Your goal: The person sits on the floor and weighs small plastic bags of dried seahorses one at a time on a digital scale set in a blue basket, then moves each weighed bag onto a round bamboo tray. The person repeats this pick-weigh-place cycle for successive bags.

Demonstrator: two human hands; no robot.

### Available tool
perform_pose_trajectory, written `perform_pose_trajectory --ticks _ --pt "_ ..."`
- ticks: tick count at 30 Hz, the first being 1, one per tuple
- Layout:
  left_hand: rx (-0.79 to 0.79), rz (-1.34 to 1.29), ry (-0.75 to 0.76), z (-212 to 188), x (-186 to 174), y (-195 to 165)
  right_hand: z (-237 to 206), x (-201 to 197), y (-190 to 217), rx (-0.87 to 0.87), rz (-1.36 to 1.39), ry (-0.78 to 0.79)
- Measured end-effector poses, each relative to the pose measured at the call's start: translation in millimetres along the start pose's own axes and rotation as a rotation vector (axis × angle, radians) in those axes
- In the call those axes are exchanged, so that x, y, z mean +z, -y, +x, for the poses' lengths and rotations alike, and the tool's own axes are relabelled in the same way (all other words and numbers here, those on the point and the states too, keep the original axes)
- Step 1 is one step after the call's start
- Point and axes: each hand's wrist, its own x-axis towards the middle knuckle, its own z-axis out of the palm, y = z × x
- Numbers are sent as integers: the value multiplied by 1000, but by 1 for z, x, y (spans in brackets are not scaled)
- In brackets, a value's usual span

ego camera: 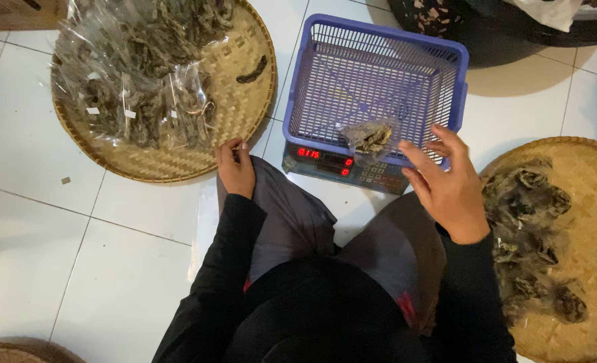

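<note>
Fingers of the right hand (450, 188) are spread and empty, hovering just right of the small clear packet (369, 138) of dried dark pieces, which lies inside the purple basket (325, 74) at its near rim, long axis roughly left-right (atop the scale (352, 168)). Left hand (234, 168) rests curled on the knee, holding nothing, farther from the packet.
</note>
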Motion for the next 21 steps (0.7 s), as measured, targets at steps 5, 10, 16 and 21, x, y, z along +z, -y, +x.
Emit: perform_pose_trajectory --ticks 5,10,16,21 --pt "-40 0 3 2 2 -1 17 21 -11 -99 -25 10" --pt "-36 9 0 3 1 -5 31 43 -34 -126 -38 -50" --pt "74 41 -14 5 -4 -7 20 -3 -65 70 166 -225" --pt "44 16 -6 8 -5 -4 -44 -96 -104 266 79 -409"
